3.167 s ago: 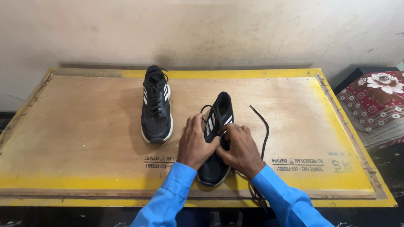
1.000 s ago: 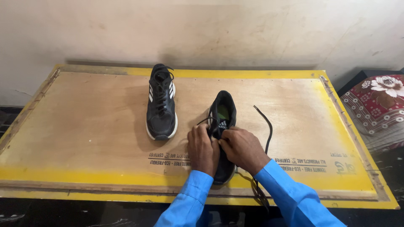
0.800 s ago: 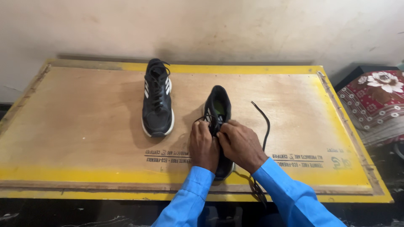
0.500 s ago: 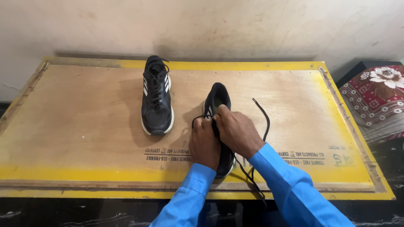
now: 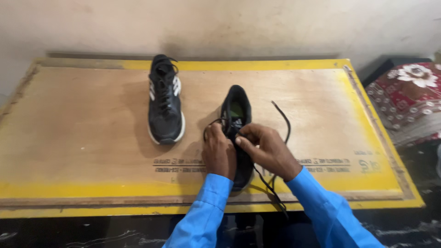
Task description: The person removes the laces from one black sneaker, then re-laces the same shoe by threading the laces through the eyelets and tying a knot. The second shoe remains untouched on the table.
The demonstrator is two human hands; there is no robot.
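so, counting first: i see two black shoes, one loose black lace, two hands, and one wooden board with a yellow border [image 5: 275, 64] under all of it. a patterned red and white cloth [image 5: 409, 101] sits at the right edge of the frame.

both arms come up from the bottom of the frame in bright blue sleeves [image 5: 202, 220] and meet just below centre. the left hand [image 5: 219, 154] lies knuckles up over the middle of the near shoe [image 5: 237, 115], fingers curled down onto its lace area; whether it pinches the lace or only presses the shoe i cannot tell. the right hand [image 5: 266, 149] reaches in from the right, its fingertips drawn together at the shoe's tongue, seemingly pinching the lace there.

the near shoe lies at centre frame, heel opening towards the top, toe end towards me and mostly hidden under the hands. its inside shows a green insole. its lace [image 5: 282, 119] loops out to the right of the shoe and trails down past the board's front edge.

the second shoe [image 5: 164, 103] stands apart at upper left of centre, laced, with white stripes on its side and a white sole rim.
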